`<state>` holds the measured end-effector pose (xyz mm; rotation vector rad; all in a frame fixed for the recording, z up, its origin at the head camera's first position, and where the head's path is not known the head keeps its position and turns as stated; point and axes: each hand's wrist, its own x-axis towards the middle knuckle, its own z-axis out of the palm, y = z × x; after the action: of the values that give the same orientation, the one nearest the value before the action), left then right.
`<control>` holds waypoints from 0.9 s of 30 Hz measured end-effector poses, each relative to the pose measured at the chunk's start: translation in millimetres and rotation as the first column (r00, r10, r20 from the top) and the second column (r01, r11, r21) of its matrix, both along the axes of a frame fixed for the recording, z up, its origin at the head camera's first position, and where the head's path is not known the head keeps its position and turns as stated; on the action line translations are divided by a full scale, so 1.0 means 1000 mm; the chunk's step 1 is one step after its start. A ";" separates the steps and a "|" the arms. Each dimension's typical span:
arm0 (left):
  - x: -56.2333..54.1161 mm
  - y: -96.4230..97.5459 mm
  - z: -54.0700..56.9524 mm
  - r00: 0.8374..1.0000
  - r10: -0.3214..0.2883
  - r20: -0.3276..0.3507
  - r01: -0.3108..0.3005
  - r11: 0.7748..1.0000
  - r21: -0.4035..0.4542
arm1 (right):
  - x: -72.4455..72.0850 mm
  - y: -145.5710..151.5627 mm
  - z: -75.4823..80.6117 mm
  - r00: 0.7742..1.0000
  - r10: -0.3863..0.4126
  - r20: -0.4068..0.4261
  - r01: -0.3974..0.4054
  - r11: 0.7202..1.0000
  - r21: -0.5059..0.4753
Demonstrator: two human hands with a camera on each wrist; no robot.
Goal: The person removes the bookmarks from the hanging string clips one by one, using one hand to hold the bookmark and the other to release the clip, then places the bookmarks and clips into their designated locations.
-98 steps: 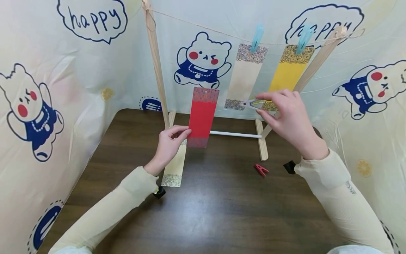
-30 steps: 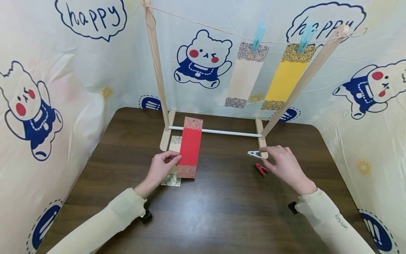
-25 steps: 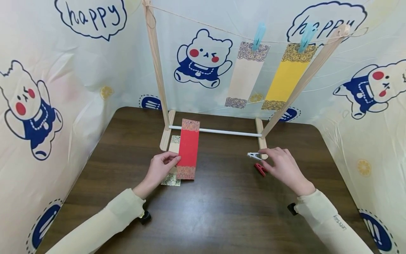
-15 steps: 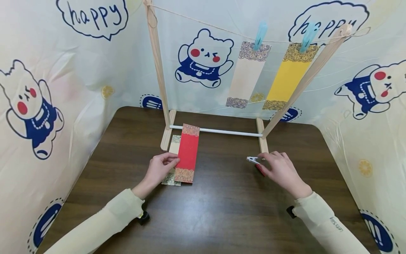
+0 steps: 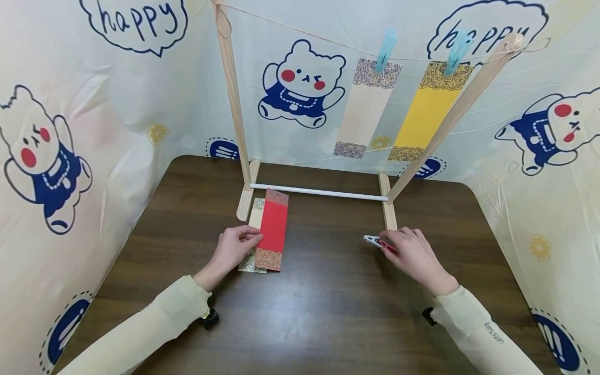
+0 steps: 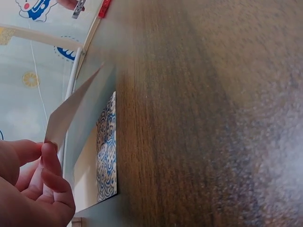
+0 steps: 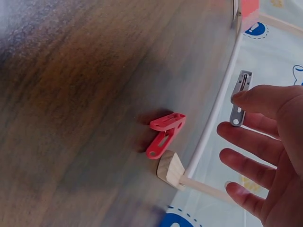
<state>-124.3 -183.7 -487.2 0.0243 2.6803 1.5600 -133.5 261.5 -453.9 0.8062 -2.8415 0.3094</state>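
Note:
My left hand [image 5: 232, 249] pinches the left edge of a red bookmark [image 5: 273, 224] with patterned ends. In the left wrist view that bookmark is tilted, its plain back showing, held above the table. A cream bookmark [image 5: 256, 213] lies flat beneath it, partly covered. My right hand [image 5: 417, 255] pinches a grey clothespin [image 7: 241, 99] between thumb and forefinger, the other fingers spread. A red clothespin [image 7: 165, 135] lies on the table close by, apart from the hand in the right wrist view.
A wooden frame [image 5: 233, 99] with a white crossbar [image 5: 323, 192] stands at the table's back. From its string [image 5: 300, 28], blue clothespins [image 5: 386, 51] hold a pale bookmark [image 5: 365, 112] and a yellow bookmark [image 5: 431, 112]. A patterned cloth surrounds the dark table [image 5: 300, 323].
Both hands have come down from near the string. The red bookmark has lowered leftward over the cream one. The right hand has brought the grey clothespin down by the red clothespin.

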 end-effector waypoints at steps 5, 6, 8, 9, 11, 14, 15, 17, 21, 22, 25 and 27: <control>-0.003 -0.002 0.000 1.000 -0.004 0.014 0.004 0.999 -0.037 | 0.001 -0.001 -0.001 1.000 0.000 0.021 0.000 1.000 -0.002; -0.003 -0.002 0.000 1.000 -0.004 0.017 0.005 0.999 -0.045 | 0.001 -0.001 -0.002 1.000 0.001 0.022 -0.001 1.000 -0.004; -0.003 -0.002 0.000 1.000 -0.005 0.020 0.006 0.998 -0.060 | 0.001 -0.001 -0.003 1.000 0.004 0.017 -0.004 1.000 -0.005; -0.003 -0.003 0.000 1.000 -0.004 0.022 0.005 0.998 -0.066 | 0.002 -0.001 -0.003 1.000 0.005 0.013 -0.005 1.000 -0.005; -0.003 -0.003 0.000 1.000 -0.004 0.021 0.005 0.997 -0.079 | 0.002 -0.001 -0.004 1.000 0.004 0.011 -0.004 1.000 -0.002; -0.002 -0.004 0.000 1.000 -0.007 0.027 0.009 0.996 -0.086 | 0.003 0.000 -0.005 1.000 0.002 0.006 -0.002 1.000 0.005; -0.001 -0.005 0.000 1.000 -0.009 0.029 0.012 0.996 -0.090 | 0.003 -0.001 -0.005 1.000 0.001 0.006 -0.001 1.000 0.007; -0.001 -0.006 0.001 0.999 -0.013 0.032 0.016 0.995 -0.098 | 0.003 -0.001 -0.006 1.000 -0.002 0.005 0.002 1.000 0.010; 0.000 -0.009 0.002 1.000 -0.017 0.022 0.020 0.991 -0.130 | 0.003 -0.001 -0.007 1.000 -0.005 0.005 0.005 1.000 0.011; 0.000 -0.009 0.002 1.000 -0.017 0.015 0.019 0.990 -0.142 | 0.004 -0.001 -0.007 1.000 -0.006 0.007 0.006 1.000 0.010; 0.001 -0.012 0.001 1.000 -0.022 0.002 0.022 0.985 -0.170 | 0.004 -0.001 -0.008 1.000 -0.009 0.011 0.008 1.000 0.009; 0.001 -0.012 0.000 1.000 -0.024 0.002 0.024 0.983 -0.180 | 0.005 -0.001 -0.009 1.000 -0.009 0.012 0.009 1.000 0.007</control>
<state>-123.4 -196.1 -487.4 0.0513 2.7981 1.3049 -128.5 260.5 -462.9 0.7952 -2.8579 0.3050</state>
